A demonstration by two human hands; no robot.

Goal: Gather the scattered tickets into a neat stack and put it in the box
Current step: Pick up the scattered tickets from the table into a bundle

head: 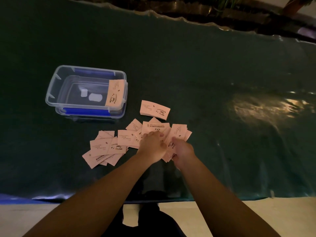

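At frame centre we see the left hand [152,146] pressed flat, fingers together, on the scattered tickets [109,147]. The right hand [182,151] clamps a fanned bunch just beside it. A neat stack [154,109] lies above. The clear box [56,86], centre left, holds one ticket [114,92] against its right wall

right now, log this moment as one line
phase: gathering | left hand and right hand: on loose tickets | small stack: beside clear box | box: one ticket
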